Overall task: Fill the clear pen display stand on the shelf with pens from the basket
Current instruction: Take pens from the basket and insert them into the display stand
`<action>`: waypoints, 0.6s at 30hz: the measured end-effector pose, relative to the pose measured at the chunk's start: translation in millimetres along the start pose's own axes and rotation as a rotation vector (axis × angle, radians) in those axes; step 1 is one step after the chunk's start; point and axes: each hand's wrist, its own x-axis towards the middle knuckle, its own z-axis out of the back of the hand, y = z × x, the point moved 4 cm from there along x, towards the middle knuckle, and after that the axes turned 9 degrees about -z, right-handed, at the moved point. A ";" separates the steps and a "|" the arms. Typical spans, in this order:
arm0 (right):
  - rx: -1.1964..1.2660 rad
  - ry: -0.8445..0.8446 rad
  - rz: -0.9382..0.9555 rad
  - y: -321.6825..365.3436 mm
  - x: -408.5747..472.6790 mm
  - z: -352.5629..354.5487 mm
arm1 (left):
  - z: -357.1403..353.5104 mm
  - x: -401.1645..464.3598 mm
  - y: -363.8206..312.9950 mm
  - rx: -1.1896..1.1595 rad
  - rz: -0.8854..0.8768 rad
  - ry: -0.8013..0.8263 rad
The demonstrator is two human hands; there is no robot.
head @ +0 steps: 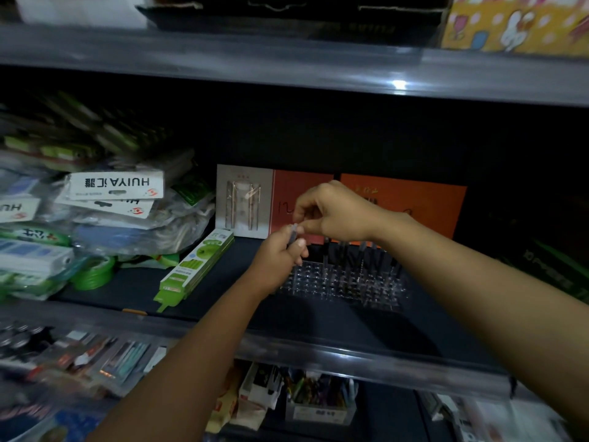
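Note:
The clear pen display stand (344, 282) sits on the dark middle shelf, with several pens (363, 250) upright in its back rows. Just above its left side, my left hand (277, 260) grips a grey pen (292, 232) that sticks up from the fist. My right hand (331, 212) comes from the right and pinches the top end of that same pen with thumb and fingers. The basket is not in view.
Orange cards (414, 205) and a grey pen card (243, 202) lean at the shelf's back. A green box (197, 266) lies left of the stand, beside piled packets (95, 212) and a green tape roll (94, 272). A lower shelf holds a pen tub (318, 400).

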 end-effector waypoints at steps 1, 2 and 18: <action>0.000 -0.004 -0.002 1.2 0.8 0.0 | 0.3 0.1 -0.6 0.001 -0.003 -0.004; -0.002 -0.004 -0.006 2.3 1.6 -0.1 | 0.4 0.3 -1.2 0.004 -0.006 -0.008; 0.199 -0.186 -0.261 -12.0 4.1 41.0 | 8.8 -7.5 28.8 0.007 0.113 0.050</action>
